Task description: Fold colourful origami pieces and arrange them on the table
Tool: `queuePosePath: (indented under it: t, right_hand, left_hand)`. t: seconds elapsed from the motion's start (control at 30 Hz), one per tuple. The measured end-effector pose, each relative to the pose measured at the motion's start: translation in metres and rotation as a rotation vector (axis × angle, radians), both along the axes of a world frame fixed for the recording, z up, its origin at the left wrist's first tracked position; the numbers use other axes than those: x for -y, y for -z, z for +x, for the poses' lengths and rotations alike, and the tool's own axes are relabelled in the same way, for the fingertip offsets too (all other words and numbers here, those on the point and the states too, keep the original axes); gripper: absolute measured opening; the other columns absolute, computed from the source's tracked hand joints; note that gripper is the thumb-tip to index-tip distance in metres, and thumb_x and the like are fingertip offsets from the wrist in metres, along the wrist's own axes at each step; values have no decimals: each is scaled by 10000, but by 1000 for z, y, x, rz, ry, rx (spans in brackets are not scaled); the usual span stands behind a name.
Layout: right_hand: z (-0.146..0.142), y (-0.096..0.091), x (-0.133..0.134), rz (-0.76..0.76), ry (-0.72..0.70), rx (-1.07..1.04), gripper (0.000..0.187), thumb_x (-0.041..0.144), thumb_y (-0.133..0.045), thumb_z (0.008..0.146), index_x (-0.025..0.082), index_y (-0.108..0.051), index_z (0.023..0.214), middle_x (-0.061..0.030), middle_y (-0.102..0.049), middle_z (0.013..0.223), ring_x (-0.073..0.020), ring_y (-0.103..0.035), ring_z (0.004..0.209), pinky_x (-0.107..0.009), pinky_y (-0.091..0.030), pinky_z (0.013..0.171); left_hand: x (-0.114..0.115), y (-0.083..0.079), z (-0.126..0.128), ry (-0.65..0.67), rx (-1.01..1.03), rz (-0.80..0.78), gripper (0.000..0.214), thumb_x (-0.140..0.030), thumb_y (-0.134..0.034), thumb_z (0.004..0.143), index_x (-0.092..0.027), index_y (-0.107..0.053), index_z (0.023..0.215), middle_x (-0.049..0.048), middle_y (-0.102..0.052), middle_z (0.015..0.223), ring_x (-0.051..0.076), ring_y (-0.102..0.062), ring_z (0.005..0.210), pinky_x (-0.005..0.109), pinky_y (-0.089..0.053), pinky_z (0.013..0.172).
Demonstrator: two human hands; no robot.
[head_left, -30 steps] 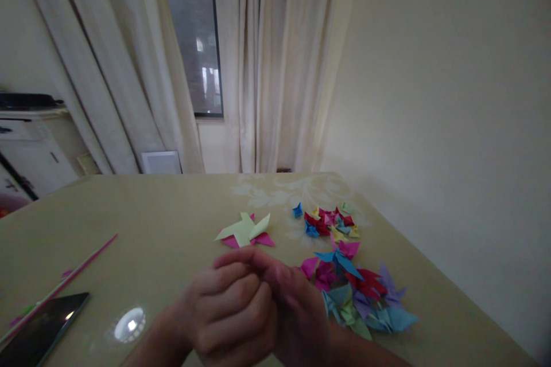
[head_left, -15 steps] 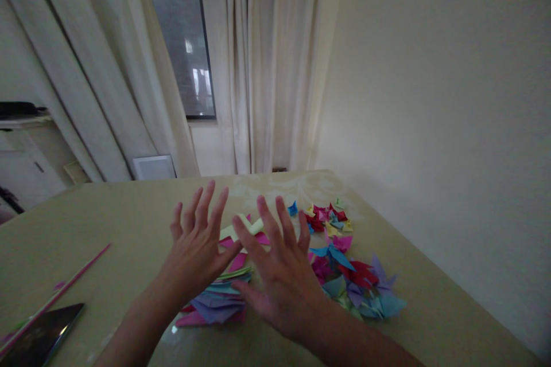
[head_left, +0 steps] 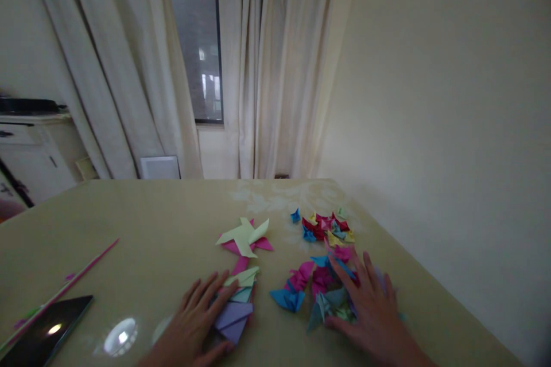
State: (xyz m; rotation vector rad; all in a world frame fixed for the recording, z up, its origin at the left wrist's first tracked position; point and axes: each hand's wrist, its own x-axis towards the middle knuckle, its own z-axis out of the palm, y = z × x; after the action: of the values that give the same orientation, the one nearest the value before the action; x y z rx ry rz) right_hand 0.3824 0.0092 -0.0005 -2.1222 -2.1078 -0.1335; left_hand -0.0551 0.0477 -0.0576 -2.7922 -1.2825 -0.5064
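Note:
My left hand (head_left: 191, 315) lies with fingers stretched over the left edge of a stack of folded papers (head_left: 235, 316), green, teal and purple. Spread out above a pile of colourful origami cranes (head_left: 329, 298), my right hand (head_left: 372, 307) hides part of it. Whether that palm presses on the pile I cannot tell. At the left of this pile sits a blue folded crane (head_left: 288, 299). Beyond the stack lie pale green and pink paper pinwheels (head_left: 244, 236), overlapping. Smaller folded paper pieces (head_left: 325, 226), red, blue and yellow, form a cluster farther back.
A phone or tablet with a dark screen (head_left: 49, 327) lies at the front left, under a long pink stick (head_left: 81, 272). The table (head_left: 150, 223) borders a plain wall (head_left: 439, 126) on the right. Curtains (head_left: 284, 69) hang around a window behind it.
Both hands have come down and moved apart, the left to the paper stack, the right to the crane pile. The pinwheels are now uncovered. The view has shifted slightly.

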Motion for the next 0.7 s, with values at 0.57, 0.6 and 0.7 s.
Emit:
queuePosePath:
  t: [0.57, 0.6, 0.7]
  right_hand:
    - [-119, -30, -144, -307, -385, -263, 800, 738, -330, 1045, 244, -380, 1672, -196, -181, 1778, -419, -80, 1647, -710, 15, 1257]
    - [-131, -32, -148, -339, -433, -276, 796, 743, -330, 1044, 255, -382, 1671, -192, -197, 1774, -425, -105, 1643, -727, -6, 1252]
    - [-159, -42, -152, -433, -596, -331, 752, 720, -330, 1063, 281, -377, 1672, -156, -289, 1753, -389, -224, 1627, -692, -121, 1275]
  left_hand:
    - [14, 7, 146, 537, -101, 605, 544, -415, -506, 1102, -428, -375, 1630, -23, -473, 1686, 246, -512, 1466, 427, -385, 1220]
    - [12, 1, 152, 577, -117, 572, 558, -443, -497, 1101, -415, -357, 1641, -19, -454, 1699, 250, -492, 1484, 441, -359, 1237]
    - [5, -21, 171, 675, -139, 394, 592, -537, -452, 1093, -377, -340, 1653, 18, -405, 1727, 258, -440, 1527, 483, -281, 1276]
